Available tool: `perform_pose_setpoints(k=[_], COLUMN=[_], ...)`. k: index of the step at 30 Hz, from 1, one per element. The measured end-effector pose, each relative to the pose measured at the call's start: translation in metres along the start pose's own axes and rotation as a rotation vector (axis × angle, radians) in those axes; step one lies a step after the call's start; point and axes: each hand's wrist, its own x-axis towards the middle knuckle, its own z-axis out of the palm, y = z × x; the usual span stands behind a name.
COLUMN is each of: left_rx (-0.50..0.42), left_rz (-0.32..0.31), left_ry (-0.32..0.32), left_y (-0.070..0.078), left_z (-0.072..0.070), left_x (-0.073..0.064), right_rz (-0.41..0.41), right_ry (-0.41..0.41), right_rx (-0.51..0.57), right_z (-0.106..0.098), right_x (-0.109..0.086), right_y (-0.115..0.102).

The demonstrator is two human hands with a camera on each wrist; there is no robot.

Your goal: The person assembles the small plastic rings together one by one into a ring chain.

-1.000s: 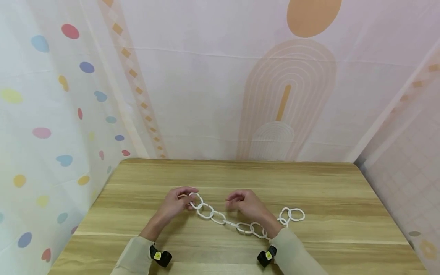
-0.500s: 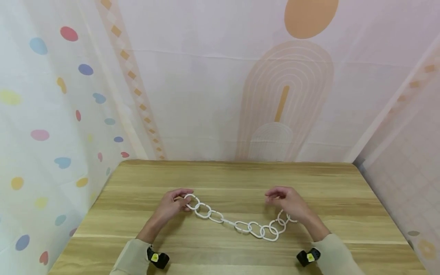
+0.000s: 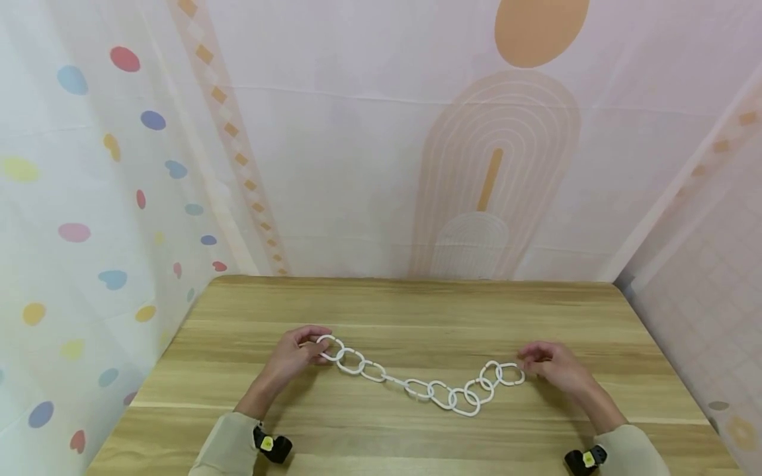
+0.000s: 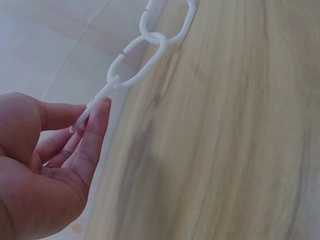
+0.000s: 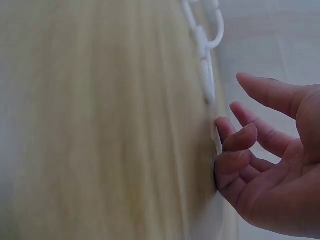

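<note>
A chain of white plastic links (image 3: pixel 440 395) stretches across the wooden table in the head view. My left hand (image 3: pixel 296 354) pinches the leftmost link (image 4: pixel 94 106) between thumb and fingers, and the left part of the chain rises toward it. The right end of the chain lies on the table, where the last link (image 3: pixel 510 374) is close beside the fingertips of my right hand (image 3: pixel 553 367). In the right wrist view that hand (image 5: pixel 280 155) holds nothing: its thumb is spread away and its fingers are loosely bent near the tabletop, just short of the chain's end.
The wooden table (image 3: pixel 381 304) fills the lower part of the head view, its far edge against a pale patterned curtain (image 3: pixel 357 165). A dotted curtain (image 3: pixel 89 251) hangs along the left side. Both wrists carry small black cameras.
My right hand has moved right, from above the middle of the chain to beside its right end, uncovering the links there. The left hand keeps its pinch and has shifted slightly left.
</note>
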Motion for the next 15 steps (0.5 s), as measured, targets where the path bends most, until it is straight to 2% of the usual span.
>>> perform_pose_setpoints(k=[6,15], left_rx=[-0.013,-0.007], left_rz=[0.006,-0.001], left_ry=[0.003,0.007], left_y=[-0.0011,-0.0041], left_z=[-0.0028,-0.0077], left_x=[-0.0002,-0.0027], right_rz=[-0.034,-0.052], right_ry=[-0.029,-0.039], right_rx=[0.033,-0.048], right_z=[0.0001,0.0043], right_x=[-0.0004,0.0022], right_y=[0.0038,0.0069])
